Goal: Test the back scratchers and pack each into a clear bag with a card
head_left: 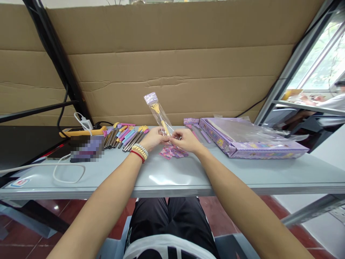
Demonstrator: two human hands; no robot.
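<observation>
Both my hands meet over the middle of the table at the lower end of a clear plastic bag point(165, 117), which leans up and to the left. Inside it is a back scratcher point(155, 107) with a yellow hand-shaped tip and a yellow handle. My left hand point(153, 139), with bracelets at the wrist, pinches the bag's lower left side. At the lower right side, my right hand point(185, 139) has its fingers closed on the bag too. Pink and purple printed cards point(174, 152) lie in a loose pile just below my hands.
Several loose back scratchers point(126, 136) lie left of my hands. Packed ones point(205, 136) lie to the right, beside a purple box point(229, 149) topped with clear bags. A charging cable point(68, 181) and a yellow-cased device point(81, 132) are at left. Cardboard point(175, 64) backs the table.
</observation>
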